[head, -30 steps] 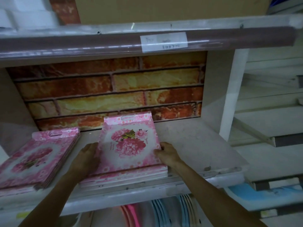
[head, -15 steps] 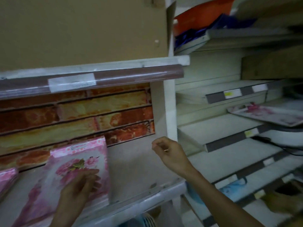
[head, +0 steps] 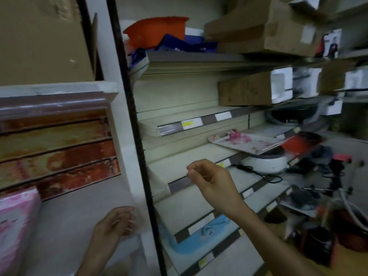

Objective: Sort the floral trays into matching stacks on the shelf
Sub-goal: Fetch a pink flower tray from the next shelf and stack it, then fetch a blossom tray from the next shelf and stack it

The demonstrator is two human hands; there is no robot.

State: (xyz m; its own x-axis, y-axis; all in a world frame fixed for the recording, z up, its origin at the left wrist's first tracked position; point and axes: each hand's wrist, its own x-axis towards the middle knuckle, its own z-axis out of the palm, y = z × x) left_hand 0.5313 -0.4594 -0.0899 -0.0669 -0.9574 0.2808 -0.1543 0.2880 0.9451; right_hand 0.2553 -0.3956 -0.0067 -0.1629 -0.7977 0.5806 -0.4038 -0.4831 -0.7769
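A pink floral tray stack [head: 15,226] lies at the far left of the brick-backed shelf [head: 65,226], cut off by the frame edge, its long axis running front to back. The left hand [head: 116,222] hovers over the shelf's front right corner, fingers loosely curled, holding nothing. Past the dark upright post [head: 137,146], the right hand [head: 211,180] hangs mid-air with fingers loosely bent, also empty. Farther right a single floral tray [head: 247,141] rests on a white shelf, long axis left to right, beside a red-and-black tray [head: 302,143]. Price labels are too blurred to read
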